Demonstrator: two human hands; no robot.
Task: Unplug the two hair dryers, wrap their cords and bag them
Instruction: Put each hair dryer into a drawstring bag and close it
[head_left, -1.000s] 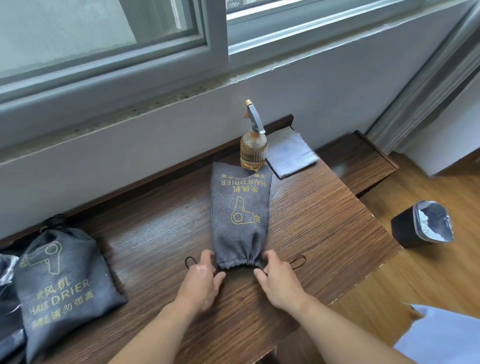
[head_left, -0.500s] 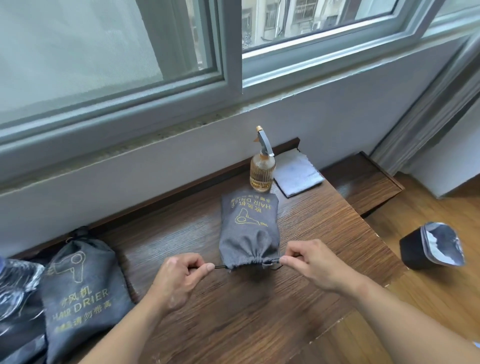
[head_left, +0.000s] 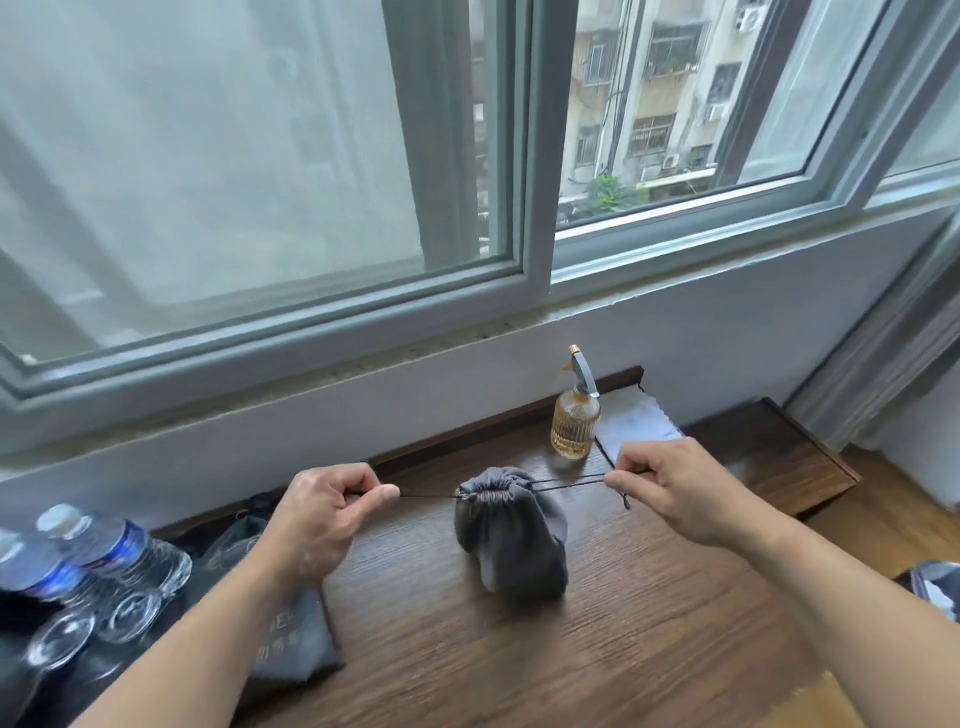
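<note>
A grey drawstring bag (head_left: 511, 540) hangs upright over the middle of the wooden desk (head_left: 649, 623), its mouth gathered shut at the top. Black drawstrings run taut out of both sides of the mouth. My left hand (head_left: 332, 512) pinches the left string and my right hand (head_left: 675, 491) pinches the right string, both held level with the mouth. A second grey bag (head_left: 296, 644) with yellow print lies flat at the left, partly under my left forearm. No hair dryer or cord shows.
An amber spray bottle (head_left: 574, 423) and a folded grey cloth (head_left: 636, 426) stand at the back of the desk under the window. Water bottles (head_left: 98, 551) and glasses (head_left: 127, 616) crowd the left edge. A lower wooden ledge (head_left: 769, 452) lies to the right.
The bag lay flat with my hands at its mouth. I pulled the strings apart and lifted; the mouth has cinched shut and the bag now stands up between my raised hands.
</note>
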